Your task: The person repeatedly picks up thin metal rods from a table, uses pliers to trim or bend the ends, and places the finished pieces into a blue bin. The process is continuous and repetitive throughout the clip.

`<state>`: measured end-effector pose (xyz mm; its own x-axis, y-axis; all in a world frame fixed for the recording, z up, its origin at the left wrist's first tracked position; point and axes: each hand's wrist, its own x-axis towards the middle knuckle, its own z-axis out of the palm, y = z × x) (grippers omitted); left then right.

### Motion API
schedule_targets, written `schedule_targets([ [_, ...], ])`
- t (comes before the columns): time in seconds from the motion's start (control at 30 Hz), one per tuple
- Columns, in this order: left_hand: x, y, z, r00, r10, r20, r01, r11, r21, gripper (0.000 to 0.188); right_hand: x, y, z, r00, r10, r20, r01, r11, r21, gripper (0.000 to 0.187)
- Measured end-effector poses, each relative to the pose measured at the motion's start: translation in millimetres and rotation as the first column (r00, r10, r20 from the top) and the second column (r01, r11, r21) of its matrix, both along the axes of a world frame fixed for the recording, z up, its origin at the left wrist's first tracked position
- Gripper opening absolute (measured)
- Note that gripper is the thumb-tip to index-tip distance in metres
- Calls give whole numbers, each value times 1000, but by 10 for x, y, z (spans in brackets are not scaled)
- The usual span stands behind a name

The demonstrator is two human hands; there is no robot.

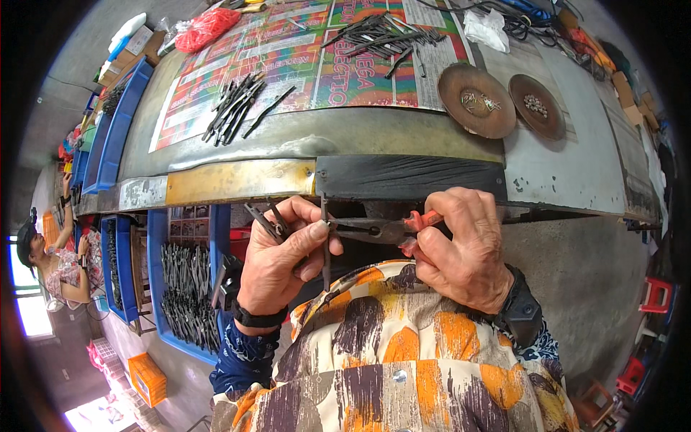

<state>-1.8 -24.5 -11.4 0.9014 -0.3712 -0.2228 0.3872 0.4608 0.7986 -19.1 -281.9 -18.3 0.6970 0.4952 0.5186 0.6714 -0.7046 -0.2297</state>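
My left hand is closed around several thin black strips. One black strip stands pinched between its thumb and fingertips, while other strips stick out past the index finger. My right hand is wrapped around the red handles of a pair of pliers. The pliers point left, and their nose meets the upright strip by my left thumb. Whether the jaws grip it or a small part on it, I cannot tell. Both hands are in front of the table's near edge, above my patterned apron.
On the table lie a small pile of black strips and a larger pile. Two round brown dishes hold small metal pieces. A blue crate full of black strips is at my left. Farther left, another person reaches out.
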Motion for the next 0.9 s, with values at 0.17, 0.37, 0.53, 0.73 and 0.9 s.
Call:
schedule_targets([
  [0.17,-8,0,-31,996,-33,81,25,995,102,9,-10,-39,-33,991,65,-114,-65,998,8,21],
  [0.37,-102,10,-58,830,-101,548,-235,828,509,10,50,-58,-191,882,317,-350,-186,914,359,17],
  [0.53,44,89,-5,470,-353,809,-458,686,565,26,61,-48,-228,676,505,-536,-150,808,570,24],
  [0.73,298,91,115,462,-439,771,-623,459,634,30,36,-51,-116,911,216,-352,-87,934,347,23],
  [0.9,753,240,130,478,-448,756,-727,282,626,3,51,-66,-44,954,152,-259,-56,938,343,23],
])
